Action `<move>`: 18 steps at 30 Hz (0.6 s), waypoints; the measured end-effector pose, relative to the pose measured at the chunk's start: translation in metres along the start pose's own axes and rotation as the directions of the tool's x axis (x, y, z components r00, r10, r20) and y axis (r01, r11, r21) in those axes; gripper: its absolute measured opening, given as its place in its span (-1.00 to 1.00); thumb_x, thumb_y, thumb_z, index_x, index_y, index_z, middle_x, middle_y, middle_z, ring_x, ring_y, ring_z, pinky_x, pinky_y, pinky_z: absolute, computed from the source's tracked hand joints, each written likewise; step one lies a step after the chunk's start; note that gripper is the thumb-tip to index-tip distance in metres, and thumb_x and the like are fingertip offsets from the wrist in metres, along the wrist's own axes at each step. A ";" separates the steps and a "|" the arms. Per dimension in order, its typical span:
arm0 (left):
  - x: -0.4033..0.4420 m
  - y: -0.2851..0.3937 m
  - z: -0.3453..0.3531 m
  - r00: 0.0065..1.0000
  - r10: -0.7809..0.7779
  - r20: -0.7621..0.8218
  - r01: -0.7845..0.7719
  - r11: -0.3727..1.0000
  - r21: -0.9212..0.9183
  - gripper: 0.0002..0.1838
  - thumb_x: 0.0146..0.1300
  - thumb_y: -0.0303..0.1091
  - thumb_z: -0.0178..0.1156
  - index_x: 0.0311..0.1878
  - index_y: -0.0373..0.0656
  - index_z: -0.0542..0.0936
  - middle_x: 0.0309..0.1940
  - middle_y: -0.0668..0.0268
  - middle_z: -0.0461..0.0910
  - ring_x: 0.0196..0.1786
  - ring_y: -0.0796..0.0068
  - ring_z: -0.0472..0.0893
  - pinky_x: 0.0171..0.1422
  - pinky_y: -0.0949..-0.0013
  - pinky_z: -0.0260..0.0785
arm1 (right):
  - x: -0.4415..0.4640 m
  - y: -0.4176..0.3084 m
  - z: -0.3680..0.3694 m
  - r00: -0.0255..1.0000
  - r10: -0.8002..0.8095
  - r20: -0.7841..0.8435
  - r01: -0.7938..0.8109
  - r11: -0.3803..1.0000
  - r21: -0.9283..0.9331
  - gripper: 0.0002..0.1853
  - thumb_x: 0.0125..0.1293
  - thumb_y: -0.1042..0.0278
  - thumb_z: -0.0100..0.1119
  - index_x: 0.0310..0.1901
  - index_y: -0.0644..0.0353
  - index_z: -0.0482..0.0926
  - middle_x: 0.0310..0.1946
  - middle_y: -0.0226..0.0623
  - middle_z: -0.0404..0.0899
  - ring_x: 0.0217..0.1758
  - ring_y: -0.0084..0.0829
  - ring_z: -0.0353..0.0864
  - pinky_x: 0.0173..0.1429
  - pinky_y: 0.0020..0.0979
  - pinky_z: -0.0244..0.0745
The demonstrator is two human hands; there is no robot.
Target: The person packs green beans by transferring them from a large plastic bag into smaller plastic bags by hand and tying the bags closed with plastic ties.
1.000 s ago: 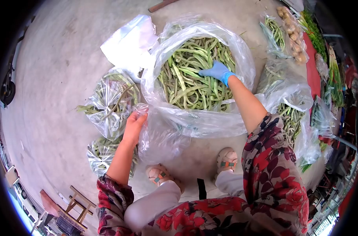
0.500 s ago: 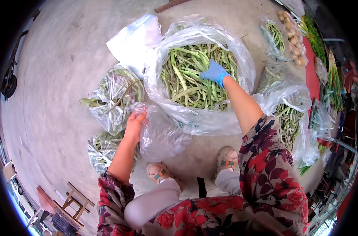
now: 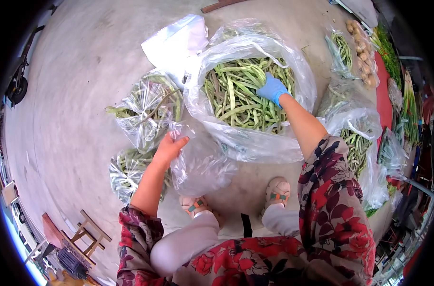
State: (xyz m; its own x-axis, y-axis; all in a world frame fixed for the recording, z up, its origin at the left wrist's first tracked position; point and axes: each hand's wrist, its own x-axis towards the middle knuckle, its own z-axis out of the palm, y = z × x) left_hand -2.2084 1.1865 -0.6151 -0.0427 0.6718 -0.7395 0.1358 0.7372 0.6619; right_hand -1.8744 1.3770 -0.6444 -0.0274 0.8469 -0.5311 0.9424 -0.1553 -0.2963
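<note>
The right hand (image 3: 273, 90), in a blue glove, reaches into a large open plastic bag (image 3: 298, 69) and touches the green beans (image 3: 236, 102) inside. The bare left hand (image 3: 171, 147) holds a clear plastic bag (image 3: 202, 164) by its upper edge — just beside a tied bag of beans (image 3: 148, 109) — above the concrete floor (image 3: 74, 128).

Here the left hand (image 3: 171, 148) is curling its fingers closed, its thumb (image 3: 182, 142) pointing out to the right of them. Behind those fingers, the left wrist (image 3: 161, 163) is lining up with a bare forearm (image 3: 148, 188) that's slanting up. And the right hand (image 3: 273, 89), in its blue glove, is reaching farther forward, fingers angling down and partly hidden, while its bare forearm (image 3: 303, 123) is stretching diagonally behind them, to the right.
</note>
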 end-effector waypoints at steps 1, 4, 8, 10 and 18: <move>-0.005 -0.003 -0.003 1.000 -0.012 0.025 0.011 1.000 0.026 -0.72 0.11 -0.21 0.24 -0.20 -0.15 0.48 -0.56 0.49 0.38 -0.59 0.68 0.31 -0.53 0.54 0.18 | -0.007 0.003 -0.005 0.999 -0.026 -0.033 0.026 1.000 0.004 -0.09 -0.17 0.11 0.28 0.26 0.28 0.16 0.04 0.12 0.43 0.11 -0.09 0.46 0.19 -0.28 0.35; -0.028 0.001 -0.010 0.995 -0.099 0.020 0.100 0.994 -0.052 -0.72 0.14 -0.17 0.23 -0.18 -0.13 0.50 -0.58 0.52 0.37 -0.60 0.68 0.30 -0.55 0.55 0.13 | -0.023 0.017 -0.030 0.987 -0.134 -0.095 0.142 0.986 0.089 -0.11 -0.17 0.09 0.29 0.24 0.29 0.19 0.01 0.12 0.45 0.08 -0.08 0.48 0.17 -0.28 0.36; -0.039 -0.009 -0.008 0.994 -0.108 -0.024 0.095 0.942 -0.321 -0.76 0.20 -0.17 0.18 -0.16 -0.10 0.52 -0.57 0.54 0.40 -0.61 0.74 0.30 -0.57 0.58 0.11 | -0.060 0.013 -0.081 0.965 -0.216 -0.147 0.246 0.941 0.232 -0.18 -0.14 0.12 0.30 0.20 0.29 0.25 -0.04 0.06 0.49 0.02 -0.16 0.51 0.14 -0.33 0.36; -0.046 -0.002 -0.004 0.995 -0.102 -0.016 0.084 0.890 -0.447 -0.78 0.23 -0.19 0.16 -0.16 -0.09 0.53 -0.56 0.55 0.41 -0.62 0.75 0.30 -0.58 0.59 0.11 | -0.080 0.010 -0.104 0.943 -0.255 -0.212 0.309 0.907 0.284 -0.21 -0.12 0.14 0.30 0.18 0.30 0.28 -0.06 0.03 0.51 -0.01 -0.21 0.52 0.13 -0.35 0.36; -0.066 0.002 -0.012 0.995 -0.051 -0.086 -0.027 0.693 -0.720 -0.79 0.30 -0.13 0.04 -0.19 -0.03 0.51 -0.62 0.52 0.41 -0.66 0.74 0.31 -0.62 0.62 0.12 | -0.129 0.010 -0.144 0.910 -0.296 -0.291 0.410 0.758 0.508 -0.38 -0.02 0.37 0.31 0.13 0.28 0.35 -0.10 -0.30 0.54 -0.09 -0.52 0.49 0.06 -0.46 0.38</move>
State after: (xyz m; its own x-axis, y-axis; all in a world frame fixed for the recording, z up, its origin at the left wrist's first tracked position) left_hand -2.2174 1.1445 -0.5637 -0.1350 0.6370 -0.7590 -0.6179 0.5447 0.5670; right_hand -1.8136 1.3395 -0.4639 -0.2072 0.9644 -0.1641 0.5334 -0.0293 -0.8453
